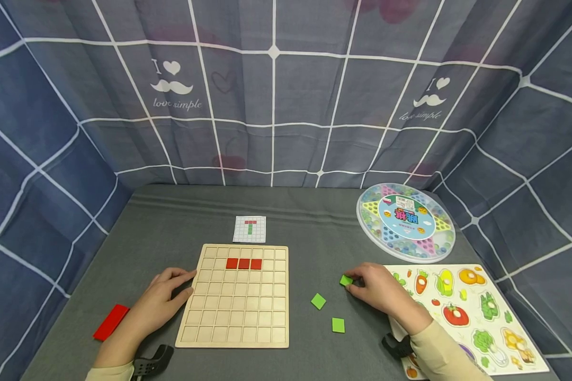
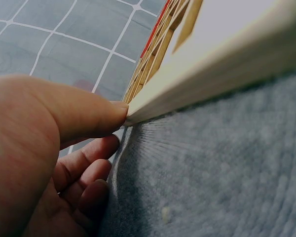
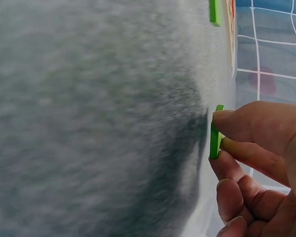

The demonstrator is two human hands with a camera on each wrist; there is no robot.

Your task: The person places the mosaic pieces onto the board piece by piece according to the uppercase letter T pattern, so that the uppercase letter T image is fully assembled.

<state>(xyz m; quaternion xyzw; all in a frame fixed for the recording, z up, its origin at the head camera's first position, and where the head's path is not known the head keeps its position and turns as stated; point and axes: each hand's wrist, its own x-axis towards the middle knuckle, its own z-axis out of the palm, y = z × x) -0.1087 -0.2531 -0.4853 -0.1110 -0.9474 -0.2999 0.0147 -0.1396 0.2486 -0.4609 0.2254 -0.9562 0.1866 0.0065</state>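
Observation:
A wooden grid board [image 1: 240, 307] lies on the grey cloth, with three red square tiles [image 1: 243, 263] side by side in one of its upper rows. My left hand [image 1: 159, 301] touches the board's left edge; in the left wrist view the thumb [image 2: 96, 116] meets the rim while the other fingers curve loosely below. To the right, my right hand [image 1: 378, 288] pinches a green square tile [image 3: 215, 136] between thumb and fingers, close over the cloth. Two more green tiles, one turned askew [image 1: 318, 301] and one squarer to view [image 1: 338, 325], lie between hand and board.
Behind the board lies a small pattern card [image 1: 249, 229] showing a red and green T shape. A red block or stack [image 1: 111, 322] sits beside my left forearm. At right are a round game box [image 1: 407, 222] and a vegetable picture board [image 1: 462, 301], partly under my right arm.

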